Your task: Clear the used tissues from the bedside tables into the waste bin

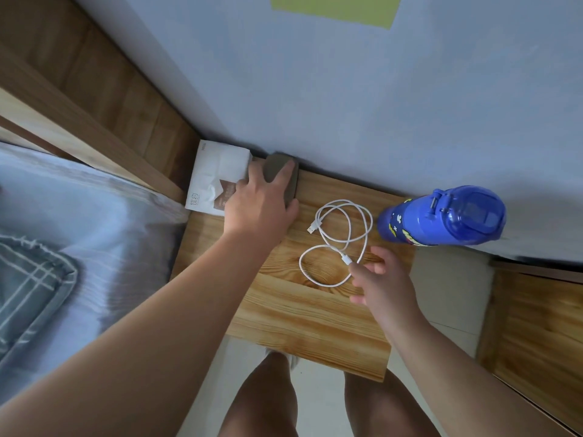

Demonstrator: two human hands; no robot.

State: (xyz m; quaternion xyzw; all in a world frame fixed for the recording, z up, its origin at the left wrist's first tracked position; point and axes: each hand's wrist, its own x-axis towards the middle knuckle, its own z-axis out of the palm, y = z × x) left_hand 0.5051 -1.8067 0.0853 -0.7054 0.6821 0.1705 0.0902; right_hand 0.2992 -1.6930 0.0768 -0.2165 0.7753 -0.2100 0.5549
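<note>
No loose used tissue and no waste bin show in this view. A wooden bedside table (315, 320) stands against the wall. At its back left corner lies a white tissue pack (217, 171). Right of the pack sits a grey-brown block-like object (272, 168), and my left hand (258, 203) is closed over it, fingers on top and thumb on its right side. My right hand (385, 285) hovers over the table's right part with fingers apart, its fingertips at the end of a coiled white charging cable (312, 229).
A blue drinking bottle (441, 216) stands at the table's back right, against the pale wall. The bed with grey-blue bedding (79, 231) borders the table on the left. Another wooden surface (536, 326) lies at the right across a strip of white floor (451, 294). My legs are below the table's front edge.
</note>
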